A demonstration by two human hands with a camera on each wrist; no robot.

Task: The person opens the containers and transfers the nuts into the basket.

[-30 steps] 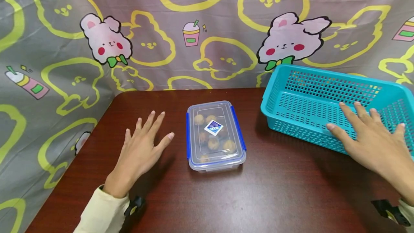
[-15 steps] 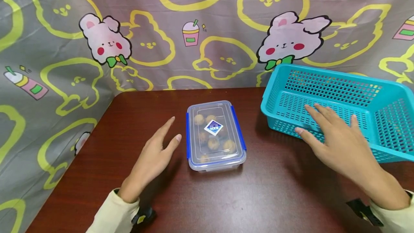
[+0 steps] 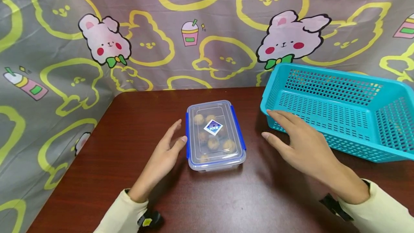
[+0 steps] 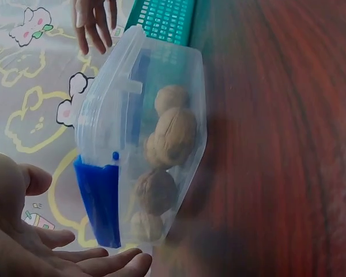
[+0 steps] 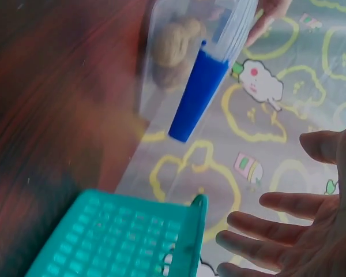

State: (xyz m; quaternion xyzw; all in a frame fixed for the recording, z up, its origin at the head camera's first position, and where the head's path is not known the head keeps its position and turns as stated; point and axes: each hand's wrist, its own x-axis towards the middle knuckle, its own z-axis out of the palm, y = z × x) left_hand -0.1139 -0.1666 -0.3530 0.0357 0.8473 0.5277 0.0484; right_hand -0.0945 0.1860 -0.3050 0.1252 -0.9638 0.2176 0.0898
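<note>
Head view: the clear rectangular plastic box with blue clips (image 3: 215, 135) sits mid-desk (image 3: 275, 197); the left hand (image 3: 165, 154) nearly touches it, the right hand (image 3: 300, 143) nears, both grips spread, empty.

Left wrist view: walnuts (image 4: 164, 156) inside could shift the box's weight if it is lifted tilted.

Right wrist view: the teal perforated plastic basket (image 5: 121, 242) sits close; the right hand could knock it.

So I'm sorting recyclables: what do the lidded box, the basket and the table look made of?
The box looks like clear, glossy plastic: the walnuts show through it, and it has blue clips. The basket seems moulded teal plastic, going by its even grid of holes. The table shows dark reddish wood grain with a sheen, possibly veneer or laminate.
</note>
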